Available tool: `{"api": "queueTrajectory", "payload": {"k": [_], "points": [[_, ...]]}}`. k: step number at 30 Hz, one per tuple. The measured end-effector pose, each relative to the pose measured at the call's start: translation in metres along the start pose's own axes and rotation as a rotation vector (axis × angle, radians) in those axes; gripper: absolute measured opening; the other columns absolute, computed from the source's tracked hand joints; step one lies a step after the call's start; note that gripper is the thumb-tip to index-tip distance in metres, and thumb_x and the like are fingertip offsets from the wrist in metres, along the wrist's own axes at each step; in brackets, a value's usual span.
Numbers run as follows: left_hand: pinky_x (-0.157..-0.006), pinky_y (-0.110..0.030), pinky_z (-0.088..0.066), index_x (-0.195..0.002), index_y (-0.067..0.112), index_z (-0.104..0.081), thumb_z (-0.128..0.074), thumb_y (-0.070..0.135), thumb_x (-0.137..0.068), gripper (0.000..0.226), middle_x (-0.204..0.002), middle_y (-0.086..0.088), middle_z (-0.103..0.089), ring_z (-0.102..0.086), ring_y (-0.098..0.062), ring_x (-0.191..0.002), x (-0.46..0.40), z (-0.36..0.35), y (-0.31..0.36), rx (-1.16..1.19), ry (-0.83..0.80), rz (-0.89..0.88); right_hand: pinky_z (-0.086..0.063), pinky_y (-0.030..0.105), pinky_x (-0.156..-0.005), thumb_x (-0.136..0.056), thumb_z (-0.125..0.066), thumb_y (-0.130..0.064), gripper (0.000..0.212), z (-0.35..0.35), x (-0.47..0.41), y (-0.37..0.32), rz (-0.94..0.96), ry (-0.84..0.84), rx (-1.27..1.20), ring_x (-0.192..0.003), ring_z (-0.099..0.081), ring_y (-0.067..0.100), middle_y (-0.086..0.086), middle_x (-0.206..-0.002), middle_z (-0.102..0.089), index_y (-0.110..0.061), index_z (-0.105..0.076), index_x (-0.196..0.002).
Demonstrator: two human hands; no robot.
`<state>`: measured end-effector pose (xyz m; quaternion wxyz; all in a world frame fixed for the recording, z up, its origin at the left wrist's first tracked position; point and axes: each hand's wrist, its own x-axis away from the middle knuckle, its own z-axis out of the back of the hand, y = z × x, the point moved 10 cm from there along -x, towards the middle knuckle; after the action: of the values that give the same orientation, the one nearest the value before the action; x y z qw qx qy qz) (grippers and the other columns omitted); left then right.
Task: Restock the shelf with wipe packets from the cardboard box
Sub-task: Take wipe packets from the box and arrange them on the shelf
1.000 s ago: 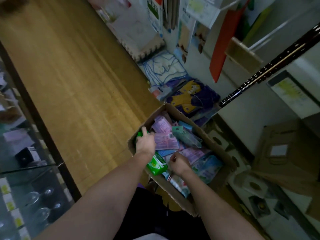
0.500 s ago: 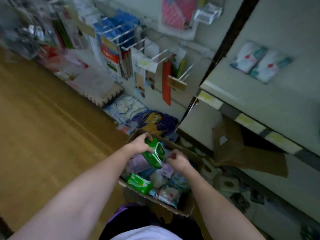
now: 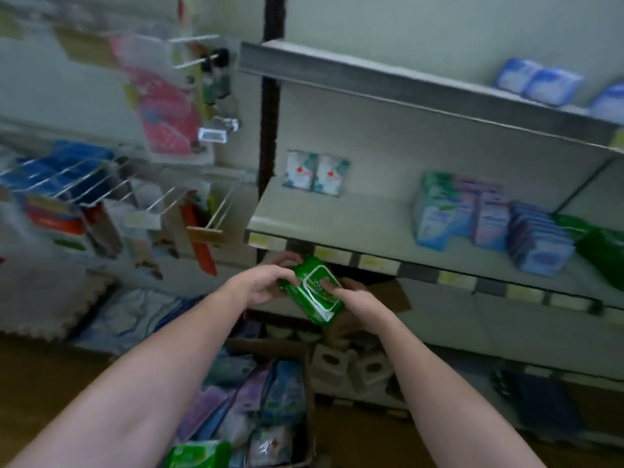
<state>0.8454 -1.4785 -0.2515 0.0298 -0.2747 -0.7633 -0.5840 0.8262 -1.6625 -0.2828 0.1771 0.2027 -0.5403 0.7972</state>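
Note:
I hold a green wipe packet (image 3: 315, 292) in both hands just below the front edge of the middle shelf (image 3: 337, 217). My left hand (image 3: 261, 283) grips its upper left end and my right hand (image 3: 354, 304) grips its lower right side. Below my arms, the cardboard box (image 3: 309, 417) holds several purple, blue and white packets, with another green packet (image 3: 199, 454) at its near end. On the shelf stand two white packets (image 3: 315, 173) at the back left and rows of blue and lilac packs (image 3: 472, 214) to the right.
An upper shelf (image 3: 422, 89) carries blue packs (image 3: 537, 81). Green bags (image 3: 601, 248) lie at the shelf's right end. Left of the black upright (image 3: 270, 130) are pegboard hooks with hanging goods (image 3: 162, 106). Boxes (image 3: 351, 366) sit on the bottom shelf; the floor is wooden.
Both hands rose out of the box with the green packet and now hold it up at the shelf edge. The view tilted upward from the box to the shelves.

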Motion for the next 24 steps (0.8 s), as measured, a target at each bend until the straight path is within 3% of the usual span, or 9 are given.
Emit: {"api": "queueTrajectory", "payload": {"k": [2,5,8,11,12,15,16,20,24], "points": [[-0.065,-0.032,-0.051,-0.088,0.020,-0.059,-0.050,-0.019,-0.075,0.042,-0.090,-0.012,-0.065,-0.062,-0.027,-0.080,-0.013,-0.032,0.025,0.019,-0.043,-0.051,-0.059,0.039,-0.084,-0.052,-0.084,-0.069,0.101,0.030,0.012,-0.007,-0.037,0.043,-0.208,-0.093,-0.072,0.023,0.009,-0.110,-0.071,-0.009,-0.056,-0.129],[-0.064,-0.031,-0.056,-0.086,0.020,-0.057,-0.048,-0.018,-0.076,0.041,-0.080,-0.008,-0.066,-0.064,-0.025,-0.077,-0.032,-0.079,0.047,0.066,-0.076,-0.087,-0.060,0.042,-0.078,-0.058,-0.091,-0.044,0.080,0.075,0.029,-0.017,-0.002,0.177,-0.499,-0.086,-0.073,0.028,0.016,-0.102,-0.073,0.002,-0.059,-0.115],[-0.061,-0.033,-0.055,-0.082,0.021,-0.055,-0.053,-0.018,-0.076,0.040,-0.085,-0.007,-0.064,-0.063,-0.028,-0.080,-0.053,-0.123,0.060,0.020,-0.092,-0.102,-0.060,0.047,-0.080,-0.029,-0.098,-0.050,0.109,0.132,0.013,-0.007,0.053,0.339,-0.644,-0.085,-0.073,0.030,0.014,-0.104,-0.072,-0.002,-0.057,-0.117],[-0.059,-0.032,-0.056,-0.085,0.020,-0.053,-0.056,-0.021,-0.072,0.044,-0.090,-0.011,-0.064,-0.062,-0.034,-0.086,-0.075,-0.168,0.068,-0.054,-0.102,-0.109,-0.059,0.047,-0.082,-0.040,-0.099,-0.038,0.094,0.182,0.004,0.009,0.057,0.374,-0.783,-0.085,-0.073,0.029,0.014,-0.101,-0.073,-0.001,-0.061,-0.118],[-0.064,-0.036,-0.057,-0.088,0.020,-0.053,-0.058,-0.022,-0.071,0.046,-0.094,-0.012,-0.064,-0.062,-0.035,-0.088,-0.082,-0.181,0.066,-0.091,-0.106,-0.103,-0.060,0.046,-0.081,-0.044,-0.099,-0.033,0.086,0.190,0.011,0.008,0.062,0.362,-0.802,-0.085,-0.073,0.028,0.015,-0.100,-0.074,-0.001,-0.062,-0.116],[-0.078,-0.047,-0.055,-0.099,0.021,-0.049,-0.065,-0.013,-0.074,0.045,-0.099,-0.013,-0.065,-0.064,-0.035,-0.087,-0.105,-0.219,0.056,-0.238,-0.091,-0.066,-0.056,0.045,-0.090,-0.026,-0.099,-0.049,0.107,0.239,0.023,0.015,0.131,0.446,-0.750,-0.095,-0.071,0.027,0.010,-0.106,-0.073,-0.007,-0.064,-0.118],[-0.079,-0.046,-0.054,-0.102,0.020,-0.049,-0.067,-0.008,-0.077,0.041,-0.097,-0.014,-0.066,-0.064,-0.033,-0.084,-0.115,-0.230,0.055,-0.264,-0.071,-0.063,-0.055,0.043,-0.092,-0.027,-0.098,-0.050,0.105,0.259,0.024,0.013,0.180,0.474,-0.719,-0.097,-0.069,0.026,0.008,-0.108,-0.073,-0.007,-0.064,-0.117],[-0.070,-0.036,-0.054,-0.107,0.013,-0.052,-0.067,0.005,-0.084,0.028,-0.094,-0.020,-0.066,-0.065,-0.030,-0.079,-0.152,-0.279,0.066,-0.313,-0.020,-0.106,-0.051,0.035,-0.092,-0.062,-0.093,-0.024,0.064,0.346,0.024,0.022,0.225,0.578,-0.686,-0.100,-0.062,0.023,0.002,-0.108,-0.065,-0.009,-0.059,-0.114],[-0.067,-0.036,-0.055,-0.099,0.014,-0.053,-0.060,0.007,-0.089,0.014,-0.092,-0.018,-0.069,-0.065,-0.030,-0.074,-0.190,-0.347,0.068,-0.385,-0.003,-0.117,-0.057,0.047,-0.088,-0.047,-0.099,-0.027,0.087,0.418,0.010,0.037,0.292,0.458,-0.743,-0.099,-0.070,0.033,0.015,-0.111,-0.071,0.003,-0.062,-0.118]]}}
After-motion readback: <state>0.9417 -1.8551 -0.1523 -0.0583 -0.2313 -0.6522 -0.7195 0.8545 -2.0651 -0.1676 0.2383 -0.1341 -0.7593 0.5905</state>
